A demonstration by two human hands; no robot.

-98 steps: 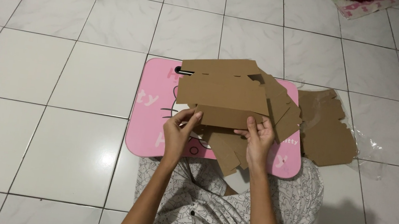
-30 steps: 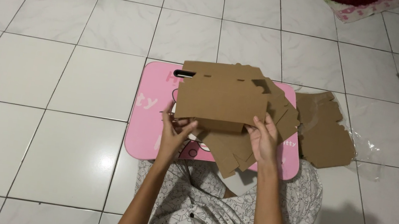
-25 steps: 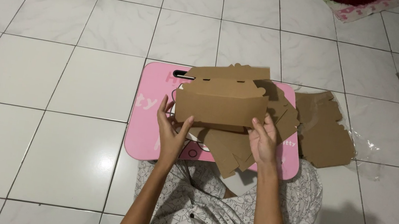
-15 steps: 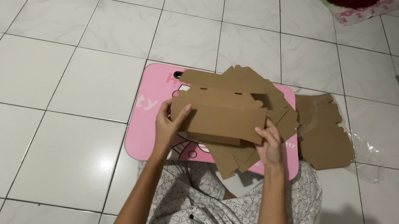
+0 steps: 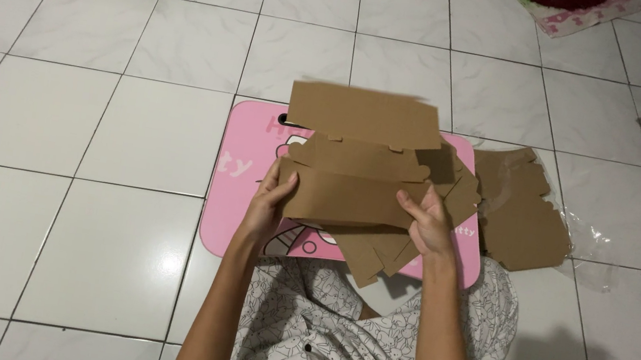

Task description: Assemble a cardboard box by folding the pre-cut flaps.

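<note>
A brown cardboard box blank (image 5: pixel 355 173), partly folded, is held up over a small pink table (image 5: pixel 241 172). My left hand (image 5: pixel 274 197) grips its left end and my right hand (image 5: pixel 424 221) grips its right end. The wide lid flap (image 5: pixel 364 115) stands up at the far side. More flat cardboard pieces (image 5: pixel 377 256) lie under the held one on the pink table.
A stack of flat cardboard blanks (image 5: pixel 523 210) lies on the white tile floor right of the table, with a clear plastic wrapper (image 5: pixel 590 246) beside it. A pink patterned item (image 5: pixel 571 6) sits at the far right. My patterned garment (image 5: pixel 338 343) covers my lap below.
The cardboard has been turned and unfolded: its lid flap now stands up at the far side. Both hands shifted to the ends of the front panel.
</note>
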